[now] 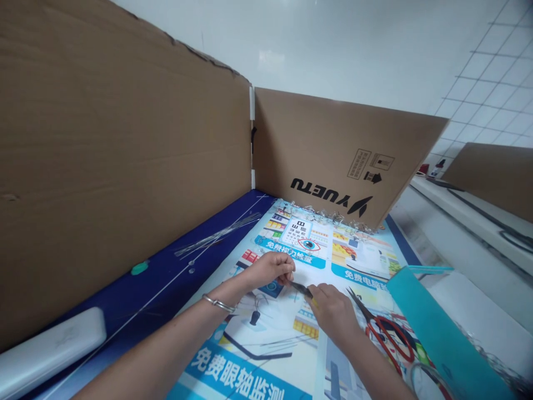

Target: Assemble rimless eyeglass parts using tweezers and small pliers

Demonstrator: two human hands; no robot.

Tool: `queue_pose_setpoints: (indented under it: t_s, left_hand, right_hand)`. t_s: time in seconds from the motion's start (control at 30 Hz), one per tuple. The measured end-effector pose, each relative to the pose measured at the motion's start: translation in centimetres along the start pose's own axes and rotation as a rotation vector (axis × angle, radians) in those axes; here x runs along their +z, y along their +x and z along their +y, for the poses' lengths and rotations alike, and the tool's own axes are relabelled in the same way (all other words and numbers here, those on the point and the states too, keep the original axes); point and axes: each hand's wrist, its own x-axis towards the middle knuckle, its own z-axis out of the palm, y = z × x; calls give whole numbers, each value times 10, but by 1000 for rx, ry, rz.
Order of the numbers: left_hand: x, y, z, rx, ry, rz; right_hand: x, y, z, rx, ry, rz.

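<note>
My left hand (pixel 270 269) is curled with its fingertips pinched together over a printed poster (pixel 266 328), a metal bangle (pixel 219 303) on its wrist. Anything in those fingers is too small to see. My right hand (pixel 331 314) grips a small dark pointed tool (pixel 301 288), perhaps pliers or tweezers, whose tip reaches the left fingers. Red-handled scissors (pixel 385 339) lie open on the poster just right of my right hand.
Tall cardboard panels (pixel 125 155) stand along the left and far sides. Clear thin strips (pixel 219 236) and a green blob (pixel 139 268) lie on a blue surface. A teal board (pixel 441 333) and a tape roll (pixel 425 383) sit at the right.
</note>
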Motion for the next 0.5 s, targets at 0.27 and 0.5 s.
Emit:
queue_pose_setpoints:
  t_s: [0.27,0.5]
  left_hand:
    - [-1,0,2,-13,30,-25]
    - [0,-1,3,-18,-16,-6]
  right_hand:
    - [-5,3,-3,178,220,-192]
    - [-1,1,1,216,242,-161]
